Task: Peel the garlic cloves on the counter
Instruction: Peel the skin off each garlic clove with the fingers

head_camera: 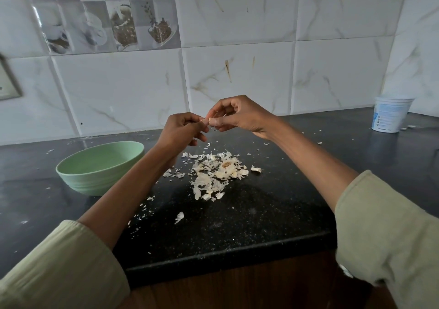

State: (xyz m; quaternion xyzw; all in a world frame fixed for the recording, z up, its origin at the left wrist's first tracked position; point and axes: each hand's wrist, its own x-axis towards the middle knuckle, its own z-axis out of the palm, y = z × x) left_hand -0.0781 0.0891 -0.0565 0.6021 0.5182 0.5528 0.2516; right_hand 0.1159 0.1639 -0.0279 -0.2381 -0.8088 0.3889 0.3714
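Note:
My left hand (pixel 181 129) and my right hand (pixel 234 116) are raised above the black counter (pixel 249 216), fingertips meeting. Between them both pinch one small garlic clove (pixel 209 120), mostly hidden by the fingers. Below the hands lies a heap of papery garlic skins (pixel 209 180) with the remains of a garlic head (pixel 226 169), its brown root end up. A loose clove (pixel 256 169) sits just right of the heap.
A pale green bowl (pixel 78 166) stands left of my left forearm. At the far right, near the tiled wall, a white plastic tub (pixel 389 115) stands. Skin flakes are scattered over the counter. The counter's front edge runs below my forearms.

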